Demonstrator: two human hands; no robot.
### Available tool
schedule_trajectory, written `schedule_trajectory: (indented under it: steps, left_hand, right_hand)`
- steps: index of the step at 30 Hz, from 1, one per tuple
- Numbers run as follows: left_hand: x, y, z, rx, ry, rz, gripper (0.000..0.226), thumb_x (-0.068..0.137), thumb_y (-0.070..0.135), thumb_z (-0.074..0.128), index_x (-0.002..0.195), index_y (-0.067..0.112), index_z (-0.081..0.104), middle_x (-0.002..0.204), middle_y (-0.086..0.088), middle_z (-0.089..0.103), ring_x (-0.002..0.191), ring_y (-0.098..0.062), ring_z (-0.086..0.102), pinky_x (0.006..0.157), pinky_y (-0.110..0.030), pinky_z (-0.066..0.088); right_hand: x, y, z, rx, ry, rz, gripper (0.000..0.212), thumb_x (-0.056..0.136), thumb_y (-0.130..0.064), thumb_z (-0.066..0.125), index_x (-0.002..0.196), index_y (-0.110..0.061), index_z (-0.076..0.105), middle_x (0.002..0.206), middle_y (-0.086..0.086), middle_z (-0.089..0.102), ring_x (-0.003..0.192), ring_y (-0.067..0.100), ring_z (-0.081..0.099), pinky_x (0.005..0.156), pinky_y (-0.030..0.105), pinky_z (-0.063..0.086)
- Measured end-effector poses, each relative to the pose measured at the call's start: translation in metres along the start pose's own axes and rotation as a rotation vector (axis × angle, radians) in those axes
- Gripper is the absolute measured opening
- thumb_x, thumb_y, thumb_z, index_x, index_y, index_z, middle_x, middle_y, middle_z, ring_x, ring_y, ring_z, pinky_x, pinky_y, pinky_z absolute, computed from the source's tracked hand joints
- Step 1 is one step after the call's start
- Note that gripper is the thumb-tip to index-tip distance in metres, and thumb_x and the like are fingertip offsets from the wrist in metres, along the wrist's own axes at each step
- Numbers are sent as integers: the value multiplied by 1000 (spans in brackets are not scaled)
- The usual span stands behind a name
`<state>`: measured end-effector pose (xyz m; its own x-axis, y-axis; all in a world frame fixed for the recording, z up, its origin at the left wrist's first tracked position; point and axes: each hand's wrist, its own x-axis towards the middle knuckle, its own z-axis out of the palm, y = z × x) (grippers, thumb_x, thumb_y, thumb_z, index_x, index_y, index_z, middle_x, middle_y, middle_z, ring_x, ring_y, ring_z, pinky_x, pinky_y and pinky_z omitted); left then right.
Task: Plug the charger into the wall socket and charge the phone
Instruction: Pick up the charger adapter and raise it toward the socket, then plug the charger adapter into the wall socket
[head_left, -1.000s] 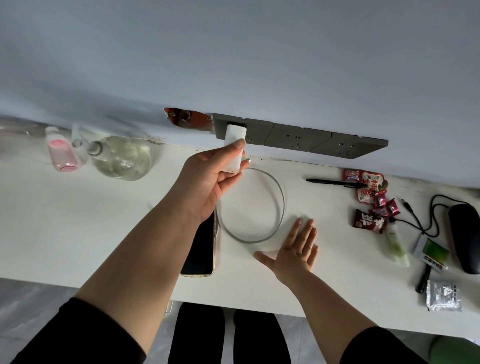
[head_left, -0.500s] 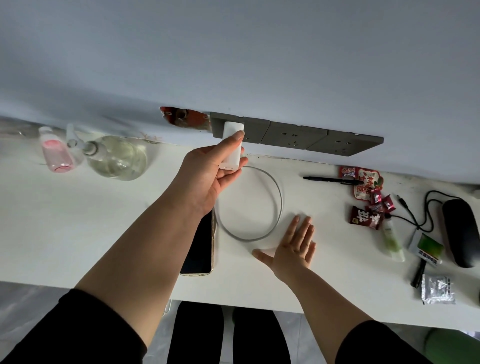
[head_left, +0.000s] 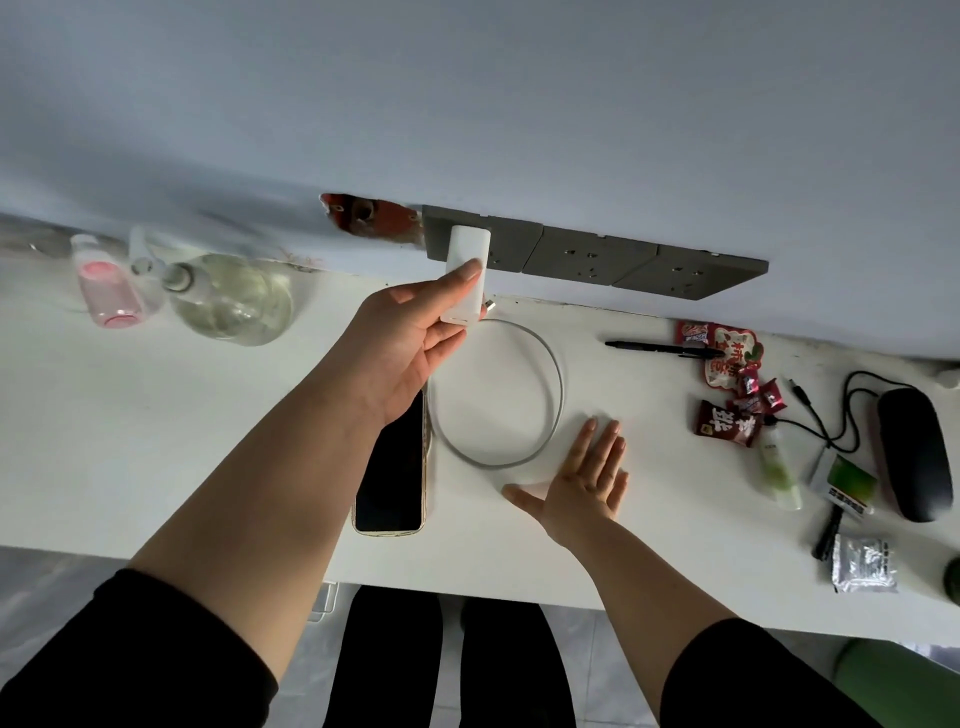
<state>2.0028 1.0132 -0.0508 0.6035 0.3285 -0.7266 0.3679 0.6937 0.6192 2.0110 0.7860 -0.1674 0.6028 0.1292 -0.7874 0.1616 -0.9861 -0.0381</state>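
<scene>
The white charger (head_left: 466, 274) is held up against the leftmost panel of the grey wall socket strip (head_left: 592, 255), its far end over that panel; whether its prongs are seated cannot be told. The left hand (head_left: 410, 343) has it in a pinch, thumb along the front face and fingers behind, so that grip is clenched on the charger. Below it, a white cable (head_left: 555, 395) lies in a loop on the white tabletop (head_left: 156, 441), one plug end just beside the charger's lower edge. The phone (head_left: 393, 478) lies face up with a dark screen, touching the loop's left side and partly under the left forearm. The right hand (head_left: 587, 478) rests flat on the tabletop with fingers spread, its grip released, just beside the loop's lower right. To the left stand a clear round bottle (head_left: 234, 301) and a pink bottle (head_left: 106, 286). To the right lie a black pen (head_left: 660, 347), red snack wrappers (head_left: 724, 421) and a black mouse (head_left: 917, 452).
</scene>
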Motion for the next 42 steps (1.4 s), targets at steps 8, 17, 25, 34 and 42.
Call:
schedule_trajectory:
  steps: [8,17,25,34,42]
  left_hand:
    - [15,-31,-33,112,222,-94,36,96,43,40,106,15,61,106,-6,65,95,-18,63,85,-32,46]
    - [74,-72,-17,1361,364,216,33,84,16,59,117,14,55,112,-10,62,104,-33,60,89,-43,48]
    - [68,-60,-19,1296,326,252,36,79,12,60,113,7,49,107,-14,58,86,-34,57,70,-33,39]
    - [28,-71,12,401,259,137,29,81,-3,52,101,14,38,98,-4,47,73,-28,66,52,-27,60]
    - [7,-78,13,439,265,87,72,96,-1,32,149,28,-7,158,-8,15,124,-31,52,88,-32,55]
  right_hand:
    - [-6,-4,-5,-36,6,13,136,63,-80,55,129,-14,-43,150,12,-40,143,27,-30,119,46,-5]
    - [1,-1,1,-54,3,9,136,63,-82,53,129,-14,-44,141,7,-49,142,28,-32,118,46,-6]
    - [1,-1,0,-49,-3,7,137,62,-81,54,130,-13,-43,134,6,-52,142,28,-31,118,46,-6]
    - [0,-1,-2,-22,-17,5,137,61,-82,54,129,-15,-44,133,4,-52,141,27,-32,118,47,-7]
    - [1,-1,-3,-22,-41,9,138,59,-85,52,125,-16,-48,130,4,-56,140,27,-35,117,47,-8]
